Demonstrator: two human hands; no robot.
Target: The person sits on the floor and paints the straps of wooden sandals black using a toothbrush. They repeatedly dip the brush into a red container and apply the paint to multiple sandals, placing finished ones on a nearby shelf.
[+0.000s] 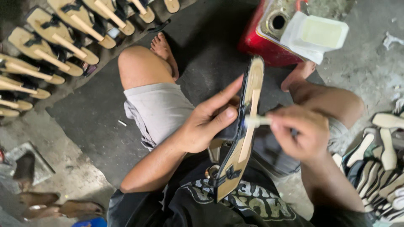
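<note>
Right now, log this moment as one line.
left hand: grips sandal sole | right hand: holds small white brush on sole | red glue can ahead | sandal rows left

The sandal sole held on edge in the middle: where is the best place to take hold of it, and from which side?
Probably at the middle of the sole, from its left. It stands on edge, long and thin, so fingers wrap the narrow waist, as the left hand does. This leaves the pale upper face open to the brush-like tool in the right hand.
</note>
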